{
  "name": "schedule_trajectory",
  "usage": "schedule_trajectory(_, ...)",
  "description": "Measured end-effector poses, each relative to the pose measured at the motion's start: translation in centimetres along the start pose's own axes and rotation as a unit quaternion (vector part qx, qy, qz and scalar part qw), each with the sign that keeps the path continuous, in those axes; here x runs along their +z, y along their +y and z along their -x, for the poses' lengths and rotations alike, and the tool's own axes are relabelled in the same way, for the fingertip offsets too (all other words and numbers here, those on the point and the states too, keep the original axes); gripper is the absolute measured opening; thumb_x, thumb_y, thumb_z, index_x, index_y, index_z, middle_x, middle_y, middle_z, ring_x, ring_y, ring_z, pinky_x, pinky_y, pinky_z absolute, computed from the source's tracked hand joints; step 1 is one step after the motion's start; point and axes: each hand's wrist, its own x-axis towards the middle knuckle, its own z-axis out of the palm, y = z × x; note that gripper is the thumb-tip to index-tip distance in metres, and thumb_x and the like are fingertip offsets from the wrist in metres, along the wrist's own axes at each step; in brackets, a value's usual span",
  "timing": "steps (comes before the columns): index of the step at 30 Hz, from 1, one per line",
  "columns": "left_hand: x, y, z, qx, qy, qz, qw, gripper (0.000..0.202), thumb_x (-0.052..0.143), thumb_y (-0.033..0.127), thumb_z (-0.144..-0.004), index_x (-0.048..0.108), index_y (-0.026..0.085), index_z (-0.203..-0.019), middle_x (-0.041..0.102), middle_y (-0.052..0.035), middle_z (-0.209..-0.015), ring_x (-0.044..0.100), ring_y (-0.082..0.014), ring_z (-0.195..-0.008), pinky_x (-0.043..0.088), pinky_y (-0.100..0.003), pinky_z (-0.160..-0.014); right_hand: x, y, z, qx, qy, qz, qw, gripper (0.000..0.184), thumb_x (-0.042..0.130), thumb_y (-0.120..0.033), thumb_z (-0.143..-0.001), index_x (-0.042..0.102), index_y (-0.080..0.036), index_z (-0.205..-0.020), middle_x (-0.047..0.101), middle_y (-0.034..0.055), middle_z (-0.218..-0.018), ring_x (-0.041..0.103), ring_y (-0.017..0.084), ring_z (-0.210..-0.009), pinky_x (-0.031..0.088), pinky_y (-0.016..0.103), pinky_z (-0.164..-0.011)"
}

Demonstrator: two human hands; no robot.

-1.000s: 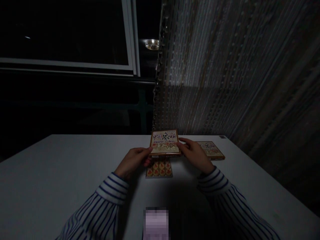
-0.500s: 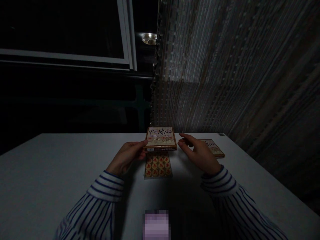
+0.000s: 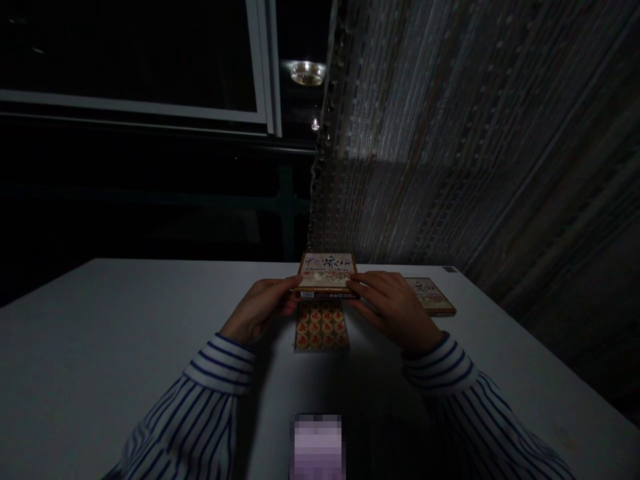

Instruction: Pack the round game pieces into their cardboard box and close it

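Note:
A Chinese chess box [image 3: 327, 272] with printed lettering rests on the white table [image 3: 100, 347], just beyond the middle. My left hand [image 3: 263, 312] grips its left edge and my right hand [image 3: 390, 307] grips its right edge, fingers curled round the sides. Directly in front of the box lies a tray of round wooden chess pieces [image 3: 321, 325] with red marks, set in rows between my two hands. Both forearms wear striped sleeves.
A second flat printed box or lid [image 3: 430, 295] lies to the right near the table's far right corner. A bead curtain [image 3: 450, 133] hangs behind the table. A dark window [image 3: 130, 60] fills the back left.
My right hand, which had let go and hovered open half a second ago, has closed on the box's right side again. The box sits lower and farther back than a second ago.

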Motion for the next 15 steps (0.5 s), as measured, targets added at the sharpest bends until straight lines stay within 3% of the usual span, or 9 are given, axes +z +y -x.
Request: schedule_trajectory(15, -0.26, -0.08, -0.10, -0.002, 0.008, -0.011, 1.000, 0.039, 0.065, 0.042, -0.060, 0.064, 0.009, -0.080, 0.060, -0.0028, -0.062, 0.050, -0.0048, -0.043, 0.043, -0.015, -0.042, -0.14, 0.05, 0.05, -0.037, -0.008, 0.028, 0.999, 0.029, 0.044, -0.026, -0.084, 0.053, -0.014, -0.108, 0.060, 0.0091, -0.103, 0.051, 0.020, -0.095, 0.038, 0.036, -0.079)
